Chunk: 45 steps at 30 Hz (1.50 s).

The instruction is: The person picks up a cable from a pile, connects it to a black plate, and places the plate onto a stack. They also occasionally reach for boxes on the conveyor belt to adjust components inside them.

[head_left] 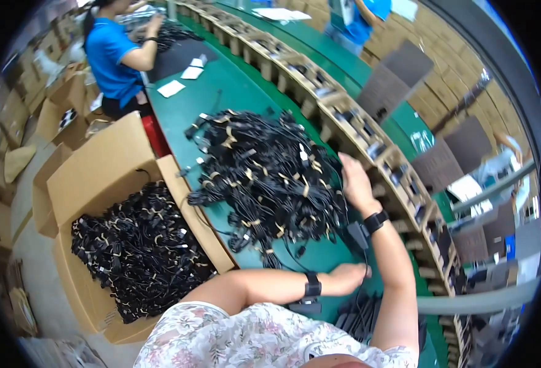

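Green worktop (246, 92) under a heap of black cables (264, 172)
The cables, bundled with tan ties (252, 223), cover its middle; white papers (171, 89) and a dark mat (181, 61) lie farther off, dark slender pieces (361, 316) at the near end.

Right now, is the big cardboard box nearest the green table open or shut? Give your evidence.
Open: the big cardboard box has its flaps clear of the opening, and bundled black cables show inside.

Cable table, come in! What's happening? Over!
Right hand at right edge of cable pile. Left hand nearer the body; grips unclear. Pile heaped on green table. Box at left, clear of hands.
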Each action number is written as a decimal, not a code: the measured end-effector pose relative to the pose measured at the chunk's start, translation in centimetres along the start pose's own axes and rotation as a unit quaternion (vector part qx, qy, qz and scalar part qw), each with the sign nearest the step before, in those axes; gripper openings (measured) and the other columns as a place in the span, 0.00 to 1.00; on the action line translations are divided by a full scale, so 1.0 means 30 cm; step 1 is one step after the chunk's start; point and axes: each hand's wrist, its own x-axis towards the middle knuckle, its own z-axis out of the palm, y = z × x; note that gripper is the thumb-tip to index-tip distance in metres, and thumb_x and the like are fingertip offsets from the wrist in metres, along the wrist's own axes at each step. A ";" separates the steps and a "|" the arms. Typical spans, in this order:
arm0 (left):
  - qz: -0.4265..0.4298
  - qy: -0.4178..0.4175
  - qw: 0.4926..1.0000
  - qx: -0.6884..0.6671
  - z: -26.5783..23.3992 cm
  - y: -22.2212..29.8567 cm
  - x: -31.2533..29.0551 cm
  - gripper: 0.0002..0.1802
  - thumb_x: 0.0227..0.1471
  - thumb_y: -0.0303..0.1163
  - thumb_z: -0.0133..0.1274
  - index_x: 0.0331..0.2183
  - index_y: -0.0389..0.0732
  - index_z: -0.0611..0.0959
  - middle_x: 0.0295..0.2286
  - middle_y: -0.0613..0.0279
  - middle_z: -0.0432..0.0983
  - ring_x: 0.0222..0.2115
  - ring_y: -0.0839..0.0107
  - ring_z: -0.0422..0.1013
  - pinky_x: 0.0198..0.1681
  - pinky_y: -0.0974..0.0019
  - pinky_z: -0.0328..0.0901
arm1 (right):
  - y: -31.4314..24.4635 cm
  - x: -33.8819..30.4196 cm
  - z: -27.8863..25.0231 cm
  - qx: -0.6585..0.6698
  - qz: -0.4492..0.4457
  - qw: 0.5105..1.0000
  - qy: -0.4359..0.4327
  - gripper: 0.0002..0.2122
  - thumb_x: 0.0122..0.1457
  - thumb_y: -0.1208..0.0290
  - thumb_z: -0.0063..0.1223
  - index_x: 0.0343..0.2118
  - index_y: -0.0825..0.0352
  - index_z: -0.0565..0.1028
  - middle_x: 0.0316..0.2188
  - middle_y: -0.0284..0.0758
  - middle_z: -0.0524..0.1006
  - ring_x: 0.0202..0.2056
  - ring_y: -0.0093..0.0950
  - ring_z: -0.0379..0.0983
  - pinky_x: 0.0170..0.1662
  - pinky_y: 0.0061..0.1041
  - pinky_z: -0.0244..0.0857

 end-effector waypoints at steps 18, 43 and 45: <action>0.185 -0.006 0.982 0.035 -0.003 -0.031 -0.023 0.08 0.42 0.22 0.45 0.30 0.39 0.74 0.28 0.52 0.72 0.29 0.53 0.70 0.31 0.56 0.64 | -0.198 -0.136 -0.221 0.000 0.264 0.954 -0.141 0.11 0.49 0.68 0.53 0.36 0.65 0.73 0.31 0.40 0.74 0.35 0.38 0.70 0.38 0.33 0.64; -0.202 0.014 0.757 -0.621 -0.100 0.162 -0.028 0.16 0.60 0.39 0.33 0.41 0.42 0.71 0.28 0.65 0.74 0.26 0.74 0.71 0.28 0.70 0.67 | -0.517 -0.513 -0.482 -0.065 0.322 0.937 0.122 0.17 0.51 0.73 0.51 0.46 0.65 0.69 0.37 0.40 0.73 0.43 0.34 0.68 0.49 0.31 0.60; -0.188 -0.013 0.811 -0.554 -0.083 0.115 -0.030 0.16 0.60 0.40 0.33 0.40 0.41 0.71 0.26 0.65 0.73 0.24 0.75 0.70 0.25 0.71 0.65 | -0.513 -0.501 -0.493 -0.168 0.271 0.940 0.125 0.19 0.51 0.72 0.51 0.48 0.63 0.68 0.37 0.40 0.73 0.44 0.35 0.67 0.50 0.33 0.58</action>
